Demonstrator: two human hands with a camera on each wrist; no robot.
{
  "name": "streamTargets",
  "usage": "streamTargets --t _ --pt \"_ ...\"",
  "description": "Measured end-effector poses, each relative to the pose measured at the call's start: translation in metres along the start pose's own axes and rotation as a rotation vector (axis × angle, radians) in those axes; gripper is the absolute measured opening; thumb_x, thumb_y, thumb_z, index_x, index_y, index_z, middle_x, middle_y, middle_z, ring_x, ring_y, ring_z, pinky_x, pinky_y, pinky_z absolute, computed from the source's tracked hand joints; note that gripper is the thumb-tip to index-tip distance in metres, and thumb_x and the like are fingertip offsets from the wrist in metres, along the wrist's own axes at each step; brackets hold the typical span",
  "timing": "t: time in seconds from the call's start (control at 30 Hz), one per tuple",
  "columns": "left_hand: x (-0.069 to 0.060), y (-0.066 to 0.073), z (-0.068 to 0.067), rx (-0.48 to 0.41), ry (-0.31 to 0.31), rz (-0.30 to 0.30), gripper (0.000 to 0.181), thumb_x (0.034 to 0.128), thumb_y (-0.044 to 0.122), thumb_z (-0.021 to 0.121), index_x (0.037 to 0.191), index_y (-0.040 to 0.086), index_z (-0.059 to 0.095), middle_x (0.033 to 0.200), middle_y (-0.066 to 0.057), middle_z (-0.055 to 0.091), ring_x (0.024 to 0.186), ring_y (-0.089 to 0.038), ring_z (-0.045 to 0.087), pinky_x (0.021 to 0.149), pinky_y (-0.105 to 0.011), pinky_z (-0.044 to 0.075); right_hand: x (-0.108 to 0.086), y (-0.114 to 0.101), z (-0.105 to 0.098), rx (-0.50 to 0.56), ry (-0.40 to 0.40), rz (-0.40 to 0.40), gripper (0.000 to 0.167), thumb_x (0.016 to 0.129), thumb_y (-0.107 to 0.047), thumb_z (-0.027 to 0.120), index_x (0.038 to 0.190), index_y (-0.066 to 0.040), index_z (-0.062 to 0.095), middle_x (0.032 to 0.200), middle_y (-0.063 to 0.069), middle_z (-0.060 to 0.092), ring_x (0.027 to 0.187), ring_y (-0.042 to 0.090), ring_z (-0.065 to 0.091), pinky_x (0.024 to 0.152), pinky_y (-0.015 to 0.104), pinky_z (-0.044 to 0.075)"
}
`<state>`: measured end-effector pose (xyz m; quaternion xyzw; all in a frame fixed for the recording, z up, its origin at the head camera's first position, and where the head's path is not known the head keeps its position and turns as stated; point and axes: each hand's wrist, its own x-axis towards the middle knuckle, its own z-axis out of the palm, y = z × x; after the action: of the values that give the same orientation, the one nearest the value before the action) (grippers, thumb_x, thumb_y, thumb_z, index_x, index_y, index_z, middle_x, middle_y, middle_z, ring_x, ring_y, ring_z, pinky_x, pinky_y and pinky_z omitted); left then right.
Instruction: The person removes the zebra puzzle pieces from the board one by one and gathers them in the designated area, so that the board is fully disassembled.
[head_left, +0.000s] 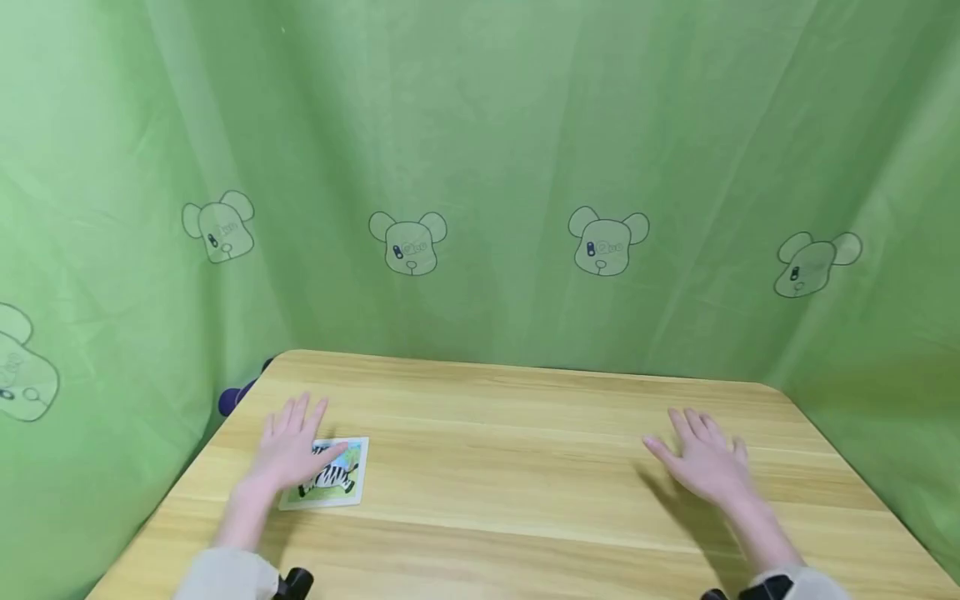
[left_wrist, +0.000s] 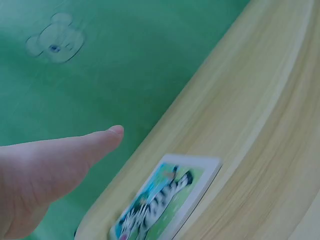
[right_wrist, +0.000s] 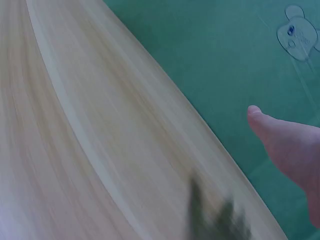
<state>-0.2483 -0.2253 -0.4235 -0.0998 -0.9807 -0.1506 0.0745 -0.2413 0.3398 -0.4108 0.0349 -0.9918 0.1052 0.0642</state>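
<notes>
A square picture card (head_left: 333, 481) with a zebra and a pale border lies flat at the left of the table. Spread fingers mark my left hand (head_left: 287, 457), which is over the card's left part and hides some of it. In the left wrist view, the thumb of that hand (left_wrist: 55, 167) is apart from the zebra card (left_wrist: 160, 202), whose edge shows some thickness. On the right side, my right hand (head_left: 708, 467) hovers over bare wood with its fingers extended, casting a shadow below. Only its thumb side (right_wrist: 290, 145) appears in the right wrist view.
The light wooden table (head_left: 510, 467) has rounded far corners. Behind and at both sides hangs a green curtain (head_left: 495, 150) printed with bear heads. A purple object (head_left: 229, 402) pokes out past the table's left edge. Dark straps sit at both wrists.
</notes>
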Motion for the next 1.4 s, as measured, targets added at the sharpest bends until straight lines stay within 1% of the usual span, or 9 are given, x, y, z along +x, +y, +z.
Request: streamTargets --t 0.23,0.4,0.53,0.7,0.8,0.93,1.07,1.23,1.4 --pt "-0.017 -0.032 -0.005 -0.148 0.021 -0.067 0.101 0.0845 0.053 0.057 0.142 -0.013 0.007 0.145 -0.037 0.004 0.131 -0.053 0.005 0.104 -0.065 0.001 0.019 -0.047 0.009 0.128 0.062 -0.086 0.086 0.092 -0.057 0.039 0.141 0.011 0.021 0.144 0.034 0.019 0.131 0.051 0.014 0.101 0.068 0.005" --pt "-0.025 -0.048 -0.005 -0.299 0.018 -0.12 0.108 0.0823 0.046 0.064 0.139 -0.018 -0.002 0.143 -0.04 -0.001 0.131 -0.054 0.005 0.105 -0.063 0.006 0.033 -0.092 0.019 0.318 0.031 -0.12 0.087 0.092 -0.054 0.044 0.141 0.012 0.017 0.145 0.033 0.016 0.133 0.049 0.012 0.107 0.059 0.007" --pt "-0.029 -0.054 -0.007 -0.422 -0.024 -0.173 0.112 0.0822 0.043 0.066 0.139 -0.015 -0.011 0.142 -0.04 -0.002 0.13 -0.055 0.005 0.105 -0.062 0.008 0.045 -0.134 0.028 0.52 -0.022 -0.14 0.084 0.092 -0.049 0.049 0.144 0.008 0.015 0.148 0.029 0.015 0.135 0.046 0.012 0.109 0.056 0.01" --pt "-0.036 -0.055 -0.009 -0.467 -0.119 -0.202 0.111 0.0839 0.043 0.064 0.138 -0.015 -0.014 0.14 -0.042 0.008 0.127 -0.057 0.014 0.103 -0.063 0.014 0.053 -0.192 0.044 0.742 -0.07 -0.181 0.078 0.088 -0.035 0.061 0.144 0.003 0.022 0.145 0.026 0.028 0.129 0.043 0.03 0.105 0.054 0.026" --pt "-0.039 -0.053 -0.005 -0.486 -0.159 -0.188 0.108 0.083 0.039 0.066 0.138 -0.018 -0.006 0.139 -0.041 0.015 0.126 -0.056 0.018 0.102 -0.063 0.017 0.054 -0.224 0.055 0.847 -0.117 -0.207 0.078 0.085 -0.029 0.067 0.143 0.003 0.026 0.142 0.026 0.033 0.125 0.044 0.036 0.102 0.053 0.032" --pt "-0.039 -0.048 0.002 -0.476 -0.164 -0.143 0.103 0.0792 0.036 0.071 0.137 -0.021 0.008 0.137 -0.04 0.025 0.125 -0.055 0.024 0.102 -0.062 0.021 0.051 -0.259 0.072 0.909 -0.204 -0.245 0.084 0.081 -0.029 0.071 0.143 0.002 0.025 0.141 0.025 0.035 0.126 0.043 0.035 0.103 0.052 0.031" --pt "-0.039 -0.047 0.006 -0.481 -0.171 -0.118 0.102 0.0756 0.033 0.074 0.136 -0.021 0.013 0.137 -0.039 0.027 0.126 -0.054 0.024 0.102 -0.062 0.021 0.04 -0.291 0.088 0.913 -0.279 -0.252 0.086 0.078 -0.027 0.073 0.143 0.003 0.026 0.141 0.021 0.038 0.127 0.039 0.036 0.104 0.051 0.03" --pt "-0.043 -0.046 0.007 -0.519 -0.196 -0.115 0.102 0.0711 0.03 0.077 0.136 -0.02 0.016 0.139 -0.038 0.024 0.128 -0.053 0.021 0.102 -0.063 0.019 0.026 -0.321 0.107 0.832 -0.309 -0.252 0.086 0.074 -0.026 0.077 0.14 0.005 0.031 0.136 0.02 0.045 0.125 0.038 0.039 0.104 0.05 0.03" --pt "-0.046 -0.044 0.006 -0.52 -0.204 -0.095 0.1 0.0692 0.026 0.078 0.136 -0.02 0.02 0.14 -0.037 0.024 0.128 -0.052 0.022 0.102 -0.063 0.018 0.016 -0.339 0.118 0.782 -0.303 -0.289 0.086 0.07 -0.024 0.081 0.136 0.009 0.036 0.131 0.023 0.048 0.123 0.039 0.041 0.104 0.049 0.031"
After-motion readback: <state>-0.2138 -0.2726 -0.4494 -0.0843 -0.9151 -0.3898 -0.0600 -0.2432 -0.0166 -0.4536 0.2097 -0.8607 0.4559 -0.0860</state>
